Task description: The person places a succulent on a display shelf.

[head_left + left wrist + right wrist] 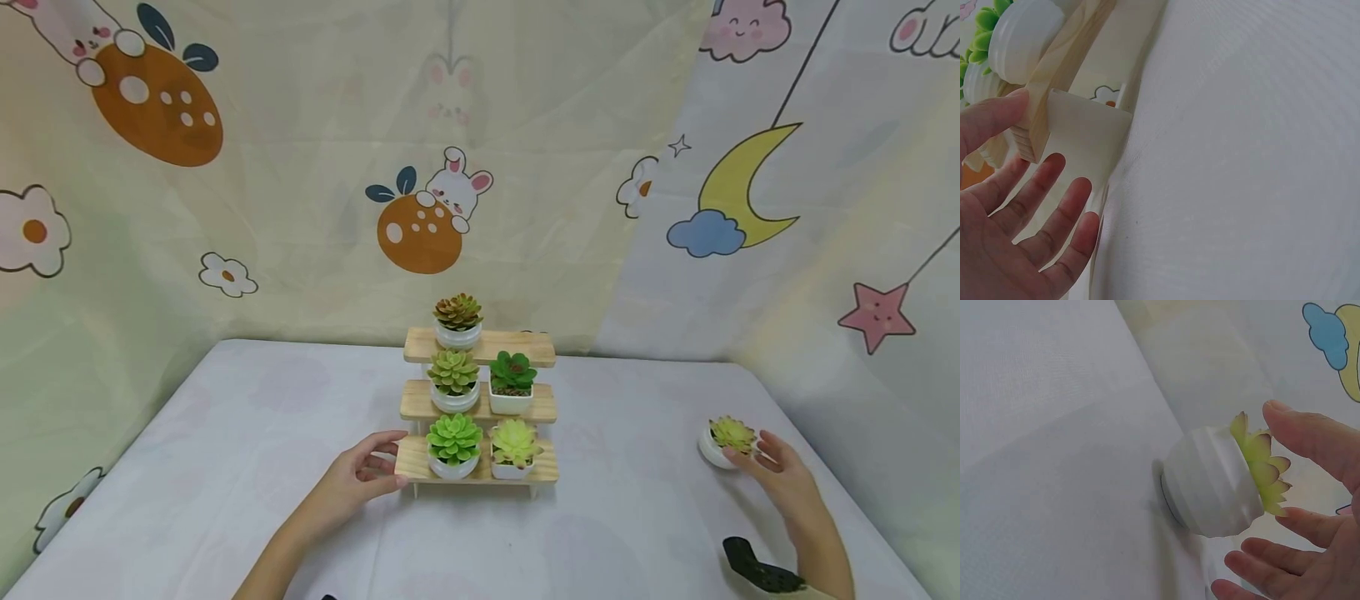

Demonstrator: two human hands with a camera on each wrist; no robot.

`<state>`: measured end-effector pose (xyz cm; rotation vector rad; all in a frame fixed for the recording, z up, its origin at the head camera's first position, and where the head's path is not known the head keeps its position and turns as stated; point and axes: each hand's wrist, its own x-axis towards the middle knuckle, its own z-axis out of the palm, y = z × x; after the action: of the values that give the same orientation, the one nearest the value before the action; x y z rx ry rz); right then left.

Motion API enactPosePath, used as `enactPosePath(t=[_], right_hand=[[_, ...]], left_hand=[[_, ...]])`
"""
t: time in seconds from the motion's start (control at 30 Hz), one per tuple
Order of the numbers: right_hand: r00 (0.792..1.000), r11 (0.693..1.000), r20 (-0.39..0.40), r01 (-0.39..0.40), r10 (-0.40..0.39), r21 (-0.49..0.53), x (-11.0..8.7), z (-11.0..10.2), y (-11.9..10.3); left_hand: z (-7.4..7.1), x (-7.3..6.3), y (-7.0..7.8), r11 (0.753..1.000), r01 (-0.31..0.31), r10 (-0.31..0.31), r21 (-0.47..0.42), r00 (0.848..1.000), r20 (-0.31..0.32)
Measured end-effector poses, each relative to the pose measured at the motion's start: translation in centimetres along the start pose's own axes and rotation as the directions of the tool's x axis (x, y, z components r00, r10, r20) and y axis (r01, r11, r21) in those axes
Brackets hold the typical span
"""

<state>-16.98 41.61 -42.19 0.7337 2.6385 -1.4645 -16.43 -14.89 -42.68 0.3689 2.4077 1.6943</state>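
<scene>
A three-step wooden plant stand [480,414] stands mid-table. My left hand [367,468] pinches the left end of its lowest plank [1054,81] between thumb and index finger, while the other fingers spread out below. Toward the right side of the table, a yellow-green succulent [1263,465] in a ribbed white round pot [1213,484] sits upright on the cloth. Beside it is my right hand [783,479], thumb and fingers spread apart around the leaves. In the right wrist view the index fingertip is at the lower leaves; whether it touches them I cannot tell.
The stand bears several potted succulents: a reddish-brown one [458,312] on top, a dark green one [512,371] and a pale green one [453,371] midway, a bright green one [454,439] and a yellow-green one [514,443] below. Printed cloth [525,250] hangs behind the white table [225,433].
</scene>
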Motion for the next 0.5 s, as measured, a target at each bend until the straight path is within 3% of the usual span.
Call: enactPosePath(t=[0.17, 0.5], right_hand=[[1.000, 1.000, 0.031, -0.002, 0.001, 0.030, -1.1, 0.5, -1.3], [0.999, 1.000, 0.029, -0.024, 0.023, 0.011, -1.1, 0.9, -1.6]], left_hand=[[0.0, 0.0, -0.1, 1.000, -0.002, 0.002, -0.002, 1.000, 0.000], [-0.1, 0.0, 0.0, 1.000, -0.008, 0.008, -0.002, 1.000, 0.007]])
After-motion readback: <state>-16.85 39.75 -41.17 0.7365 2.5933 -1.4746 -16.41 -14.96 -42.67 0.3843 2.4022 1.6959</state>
